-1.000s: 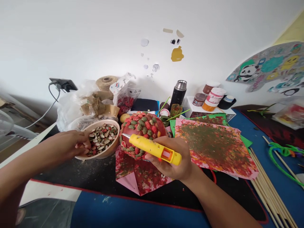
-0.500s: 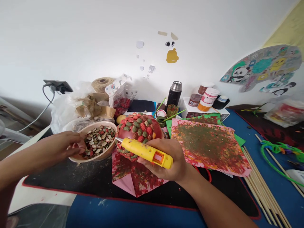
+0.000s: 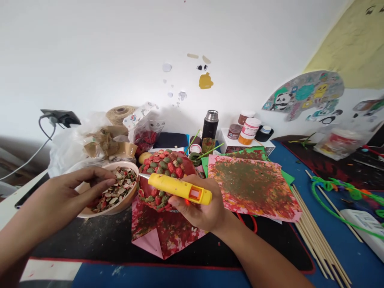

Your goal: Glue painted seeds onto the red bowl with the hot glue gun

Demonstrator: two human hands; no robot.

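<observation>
My right hand (image 3: 207,204) is wrapped round a yellow glue gun (image 3: 177,189), its metal nozzle pointing left and a small red light glowing below the body. Behind the gun sits a rounded red form (image 3: 190,166), partly covered with red and green shells; the gun hides some of it. My left hand (image 3: 81,190) is at a pale pink bowl (image 3: 127,202) of shell pieces (image 3: 120,192), some painted red or green. Its thumb and fingertips come together over the shells; whatever they pinch is too small to make out.
Paint-smeared pink paper (image 3: 255,188) lies to the right, beside wooden sticks (image 3: 321,236). Along the wall stand a black thermos (image 3: 210,124), paint jars (image 3: 249,130), a twine roll (image 3: 120,114) and plastic bags (image 3: 69,140). A black mat (image 3: 99,240) covers the desk front.
My left hand has lifted from inside the bowl to above its left side, thumb and fingers brought together. The glue gun stays in my right hand before the red form. The view has shifted.
</observation>
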